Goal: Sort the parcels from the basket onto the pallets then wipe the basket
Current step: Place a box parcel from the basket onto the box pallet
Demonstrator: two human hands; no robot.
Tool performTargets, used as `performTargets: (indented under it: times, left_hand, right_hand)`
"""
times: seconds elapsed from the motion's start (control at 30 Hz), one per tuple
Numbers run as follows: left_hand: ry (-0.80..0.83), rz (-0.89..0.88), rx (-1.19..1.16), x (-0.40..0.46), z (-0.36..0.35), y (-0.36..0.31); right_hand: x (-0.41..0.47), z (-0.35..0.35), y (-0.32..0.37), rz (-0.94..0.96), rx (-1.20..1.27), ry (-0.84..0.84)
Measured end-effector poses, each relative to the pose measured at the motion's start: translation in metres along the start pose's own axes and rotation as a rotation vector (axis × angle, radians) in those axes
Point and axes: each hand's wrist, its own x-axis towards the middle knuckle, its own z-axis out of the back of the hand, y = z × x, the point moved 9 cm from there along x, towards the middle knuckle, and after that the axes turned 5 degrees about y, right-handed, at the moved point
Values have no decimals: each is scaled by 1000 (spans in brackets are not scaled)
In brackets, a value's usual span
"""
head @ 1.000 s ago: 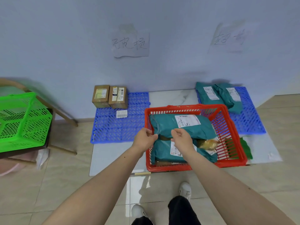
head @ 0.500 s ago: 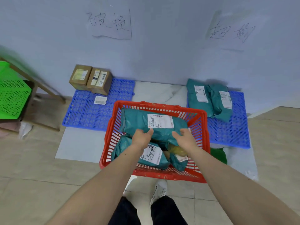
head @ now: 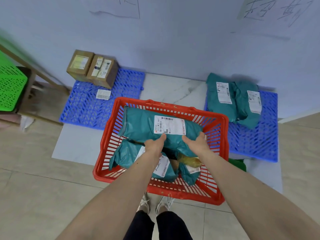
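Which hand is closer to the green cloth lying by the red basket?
Right. The right hand holds the top teal parcel nearer the green cloth; the left hand is farther away.

A green plastic basket point(head: 12, 87) sits on a wooden stand point(head: 32, 78) at left; two handwritten paper signs point(head: 270, 13) hang on the wall.
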Motion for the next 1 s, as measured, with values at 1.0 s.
performTargets:
  times: [1.0]
  left_hand:
    - [204, 28, -372, -76, 5, -5]
  right_hand:
    - [-95, 1, 25, 92, 575, 266]
